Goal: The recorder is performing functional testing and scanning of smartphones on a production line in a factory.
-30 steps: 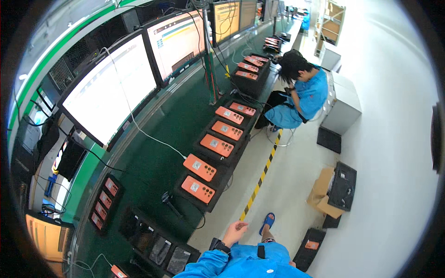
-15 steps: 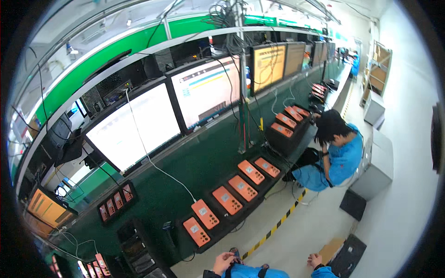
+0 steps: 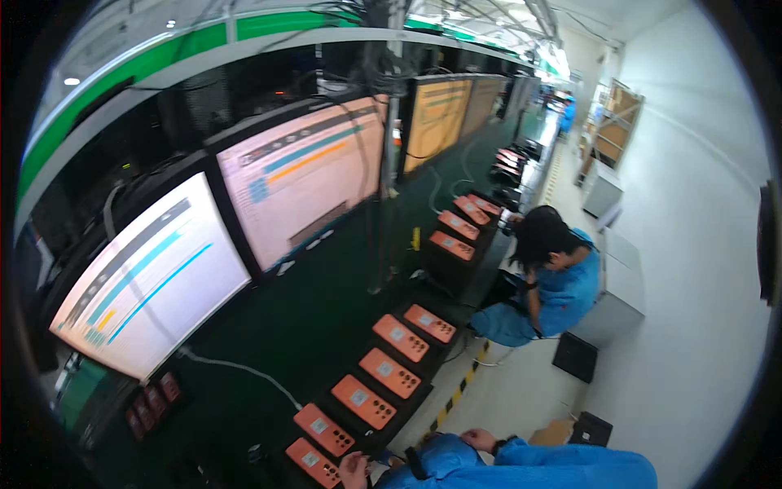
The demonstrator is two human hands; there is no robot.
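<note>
Near the lower edge, my left hand [image 3: 354, 471] is at the camera end of the nearest orange phone [image 3: 311, 460]. Its fingers are bent and partly cut off, so I cannot tell whether they grip the phone. Lower right of the phone row, my right hand [image 3: 479, 440] hangs over my lap in a blue sleeve, fingers loosely curled and holding nothing visible. Several orange phones lie back up in a slanting row on a black tray [image 3: 411, 401]. A white cable [image 3: 244, 367] runs to the second phone [image 3: 323, 429] from the near end.
Monitors [image 3: 305, 175] line the back of the dark green bench [image 3: 326, 285]. At left stands a small black rack of phones [image 3: 153, 403]. A co-worker in blue [image 3: 562, 285] sits ahead at right, beside another phone tray [image 3: 464, 265]. Yellow-black tape [image 3: 460, 391] marks the floor.
The view has shifted, and the phone row sits lower and further left. My left hand has come up to the nearest phone. My right hand has moved inward, towards the left.
</note>
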